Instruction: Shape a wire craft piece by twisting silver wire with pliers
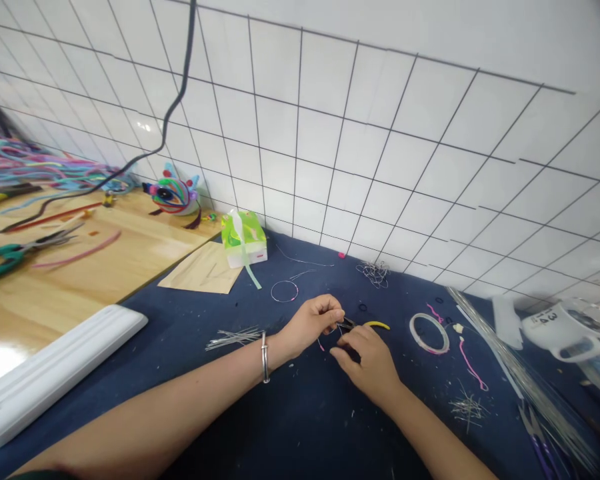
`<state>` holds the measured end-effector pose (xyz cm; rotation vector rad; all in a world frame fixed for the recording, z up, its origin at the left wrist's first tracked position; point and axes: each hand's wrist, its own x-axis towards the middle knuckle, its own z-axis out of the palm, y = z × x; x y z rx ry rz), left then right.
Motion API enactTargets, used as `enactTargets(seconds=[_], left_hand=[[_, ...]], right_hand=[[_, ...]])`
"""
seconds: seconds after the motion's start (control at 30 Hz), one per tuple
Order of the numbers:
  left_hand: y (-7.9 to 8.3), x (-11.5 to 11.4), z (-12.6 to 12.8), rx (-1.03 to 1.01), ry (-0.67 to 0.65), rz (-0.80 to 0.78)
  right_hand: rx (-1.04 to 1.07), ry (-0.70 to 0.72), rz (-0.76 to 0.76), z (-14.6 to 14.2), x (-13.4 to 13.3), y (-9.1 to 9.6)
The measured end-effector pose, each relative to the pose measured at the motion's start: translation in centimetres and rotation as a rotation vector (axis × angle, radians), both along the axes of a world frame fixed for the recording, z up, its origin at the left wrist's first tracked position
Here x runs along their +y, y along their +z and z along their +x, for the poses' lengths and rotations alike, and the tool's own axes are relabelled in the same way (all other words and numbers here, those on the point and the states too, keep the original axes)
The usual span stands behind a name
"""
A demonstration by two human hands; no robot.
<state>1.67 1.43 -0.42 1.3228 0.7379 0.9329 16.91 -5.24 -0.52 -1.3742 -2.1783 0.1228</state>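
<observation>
Left hand (314, 324) pinches a thin, pink-ended silver wire (321, 345); right hand (371, 363), loosely curled, hold unclear, sits nearer the yellow-handled, dark-nosed pliers (379, 325), aligned crosswise just beyond its fingers.

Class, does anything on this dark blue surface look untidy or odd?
Yes: a tangled wire clump sits near the tiled wall, and short wire bits lie crisscrossed at the right, unlike the neat coil.

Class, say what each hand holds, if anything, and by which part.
Left hand: a thin wire, pinched between thumb and fingertip; which part of it is too small to tell. Right hand: whether it holds anything cannot be told.
</observation>
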Motion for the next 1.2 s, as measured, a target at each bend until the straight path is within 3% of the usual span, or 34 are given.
enactTargets(seconds=[0.23,0.7,0.9,1.07,1.2], left_hand=[[0.0,0.4,-0.2,0.05,-0.056,0.042],[-0.2,0.7,-0.5,0.048,-0.11,0.075],[-0.4,0.8,-0.4,-0.011,-0.054,-0.001],[-0.5,1.1,-0.6,0.002,-0.005,-0.01],[-0.4,1.2,-0.7,-0.016,0.025,-0.006]], right_hand=[[0.1,-0.029,-0.092,0.6,0.3,-0.2],[0.155,-0.026,-0.128,0.9,0.5,-0.8],[0.001,-0.021,-0.133,1.3,0.7,-0.3],[-0.318,-0.267,0.037,3.7,1.7,-0.1],[-0.522,-0.227,-0.004,4.9,2.4,-0.9]])
